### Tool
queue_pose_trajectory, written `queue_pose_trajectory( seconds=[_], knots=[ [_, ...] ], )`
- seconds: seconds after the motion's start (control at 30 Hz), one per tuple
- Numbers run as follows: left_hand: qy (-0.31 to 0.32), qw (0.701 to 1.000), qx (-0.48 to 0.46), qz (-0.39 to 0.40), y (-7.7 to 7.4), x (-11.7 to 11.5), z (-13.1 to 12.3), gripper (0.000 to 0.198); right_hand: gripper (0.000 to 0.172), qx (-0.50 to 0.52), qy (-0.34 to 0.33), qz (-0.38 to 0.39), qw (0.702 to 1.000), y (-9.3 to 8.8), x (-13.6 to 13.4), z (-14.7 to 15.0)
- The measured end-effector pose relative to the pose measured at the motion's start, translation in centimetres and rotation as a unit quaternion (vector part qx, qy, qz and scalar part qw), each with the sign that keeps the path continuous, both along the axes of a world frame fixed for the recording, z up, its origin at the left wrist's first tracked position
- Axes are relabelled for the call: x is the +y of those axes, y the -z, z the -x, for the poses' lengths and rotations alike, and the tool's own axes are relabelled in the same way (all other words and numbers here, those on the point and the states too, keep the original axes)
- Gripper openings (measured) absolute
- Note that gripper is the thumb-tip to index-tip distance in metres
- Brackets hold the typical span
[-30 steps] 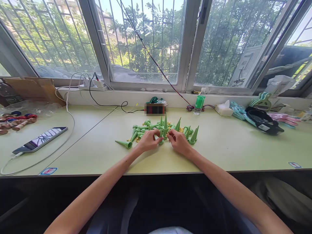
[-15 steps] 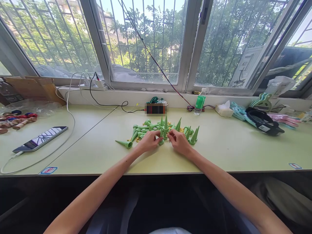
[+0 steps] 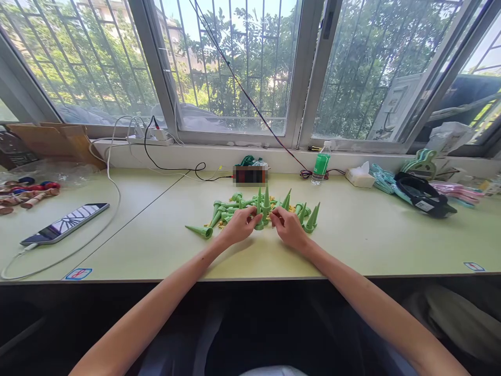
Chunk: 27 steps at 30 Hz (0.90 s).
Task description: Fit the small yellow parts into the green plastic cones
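My left hand [image 3: 239, 226] pinches an upright green plastic watering spike [image 3: 259, 210] between thumb and fingers, its point upward. Close beside it another green spike [image 3: 266, 200] stands point up. To the right, my right hand [image 3: 289, 225] has its thumb and fingertips pressed together near the spikes; whatever they hold is too small to make out. Behind and around both hands lies a pile of green spikes [image 3: 217, 210] mixed with small yellow pieces [image 3: 292, 209]. One spike [image 3: 199, 231] lies on its side at the left, and a few more [image 3: 312, 221] stand at the right.
The pale table [image 3: 148, 245] carries a charging phone [image 3: 64, 224] and wooden-handled items at left. Along the back are a black device [image 3: 249, 176], a bottle [image 3: 321, 164], a tissue pack [image 3: 360, 175] and a black strap [image 3: 425, 196]. The table's front edge runs below my forearms.
My left hand has risen very slightly with the spike in it. My right hand stays almost in the same place, with its fingers still together.
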<state>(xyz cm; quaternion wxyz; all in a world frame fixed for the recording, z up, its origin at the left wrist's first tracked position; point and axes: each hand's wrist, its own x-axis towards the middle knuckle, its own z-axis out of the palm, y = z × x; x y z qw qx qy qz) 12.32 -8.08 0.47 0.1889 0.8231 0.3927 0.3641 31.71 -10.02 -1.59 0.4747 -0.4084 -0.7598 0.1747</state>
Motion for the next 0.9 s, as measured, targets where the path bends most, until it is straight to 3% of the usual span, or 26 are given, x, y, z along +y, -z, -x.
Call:
queue_pose_trajectory(
  seconds=[0.23,0.9],
  knots=[
    [0.018,0.999,-0.044,0.020,-0.57,-0.64,-0.36,0.031,0.023,0.031,-0.011,0.000,0.999,-0.17,-0.37,0.15],
    [0.046,0.997,-0.055,0.034,-0.27,-0.58,-0.31,0.033,0.021,0.001,-0.035,-0.013,0.999,-0.37,-0.58,0.10]
  ],
)
